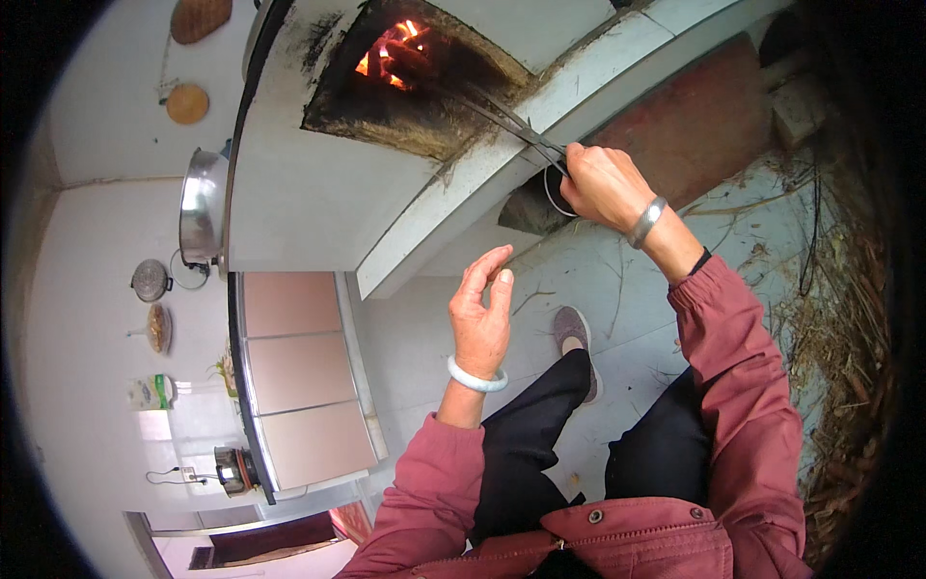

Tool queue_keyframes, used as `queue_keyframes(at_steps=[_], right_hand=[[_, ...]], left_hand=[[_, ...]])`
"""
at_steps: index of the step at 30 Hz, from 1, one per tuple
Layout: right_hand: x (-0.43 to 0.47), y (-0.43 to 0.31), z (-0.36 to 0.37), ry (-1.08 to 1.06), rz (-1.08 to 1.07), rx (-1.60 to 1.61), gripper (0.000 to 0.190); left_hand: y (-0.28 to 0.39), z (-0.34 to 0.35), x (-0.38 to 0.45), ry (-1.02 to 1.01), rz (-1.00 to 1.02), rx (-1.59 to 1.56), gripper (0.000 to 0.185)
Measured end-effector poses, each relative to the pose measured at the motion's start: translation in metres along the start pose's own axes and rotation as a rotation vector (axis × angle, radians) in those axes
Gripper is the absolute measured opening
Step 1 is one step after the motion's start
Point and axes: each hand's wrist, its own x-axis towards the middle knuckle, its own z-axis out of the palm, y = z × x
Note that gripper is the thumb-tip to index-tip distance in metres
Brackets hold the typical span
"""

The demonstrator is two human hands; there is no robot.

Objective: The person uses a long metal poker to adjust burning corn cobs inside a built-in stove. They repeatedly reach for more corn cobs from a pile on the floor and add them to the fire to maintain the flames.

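Note:
My right hand (606, 184) grips the handle end of metal fire tongs (524, 132). Their far end reaches over the ledge into the sooty opening of a white-tiled wood stove (347, 192), where the tips are lost in the dark. Deep inside, a fire (394, 61) glows orange around charred wood (411, 64). Nothing is in my left hand (481, 311); it hovers in front of the stove ledge (427, 221), thumb and fingers apart. A pale bangle circles the left wrist, a silver one the right.
A reddish-brown board (694, 123) leans beneath the ledge at right. Straw and sticks (839, 347) litter the floor along the right side. My shoe (573, 329) rests on the tiles. Further left are a steel pot (202, 210) and pink-fronted cabinets (296, 365).

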Motion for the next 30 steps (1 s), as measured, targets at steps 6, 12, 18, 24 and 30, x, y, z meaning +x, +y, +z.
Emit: queue_keyframes(at_steps=[6,12,18,24,30], right_hand=[[-0.022,0.0,0.001,0.001,0.039,0.072,0.016],[-0.029,0.0,-0.001,-0.002,0.024,0.078,0.013],[-0.036,-0.003,-0.01,-0.027,0.003,0.142,0.013],[-0.03,-0.018,-0.022,-0.041,0.0,0.323,0.019],[0.02,-0.034,-0.031,-0.301,0.151,1.014,0.028]], left_hand=[[0.0,0.001,-0.003,-0.016,-0.014,-0.015,0.025],[0.006,0.003,-0.004,-0.05,-0.007,0.015,0.025],[0.006,0.004,-0.002,-0.052,-0.009,-0.01,0.025],[0.005,0.005,-0.002,-0.068,-0.028,0.0,0.025],[0.009,0.003,-0.006,-0.097,-0.055,0.035,0.027]])
